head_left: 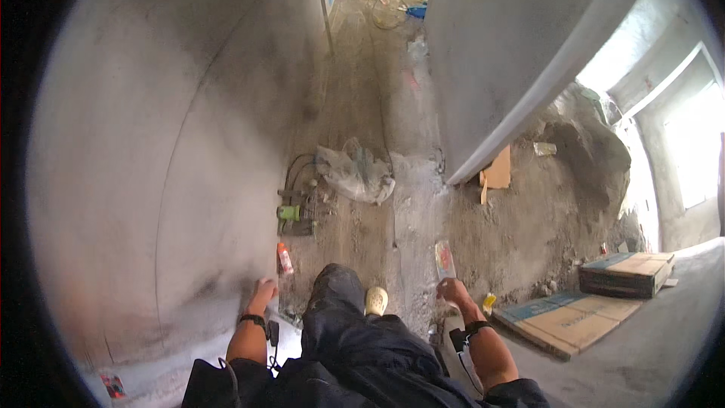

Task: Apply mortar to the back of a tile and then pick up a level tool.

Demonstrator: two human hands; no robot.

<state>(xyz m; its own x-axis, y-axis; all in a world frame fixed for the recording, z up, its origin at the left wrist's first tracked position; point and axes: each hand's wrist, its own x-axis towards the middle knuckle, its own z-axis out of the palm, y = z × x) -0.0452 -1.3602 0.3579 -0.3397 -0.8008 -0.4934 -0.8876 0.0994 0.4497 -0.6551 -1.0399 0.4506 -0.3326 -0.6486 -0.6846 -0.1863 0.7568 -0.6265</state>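
Note:
My left hand (264,289) hangs low beside the left wall with its fingers curled; its palm is hidden. Just ahead of it an orange bottle with a white part (285,258) lies on the floor by the wall. My right hand (451,292) is lowered on the other side, fingers bent inward. A narrow, clear and whitish item with a red patch (444,257) shows right beyond its fingers. I cannot tell whether my right hand grips that item or only passes over it. Both wrists carry black straps with small devices.
A green tool with a dark frame (288,213) stands by the left wall, next to a crumpled clear plastic bag (355,172). Flattened cardboard (563,323) and a cardboard box (627,272) lie at right. A wall end (483,159) divides the passage from a rubble pile (581,166).

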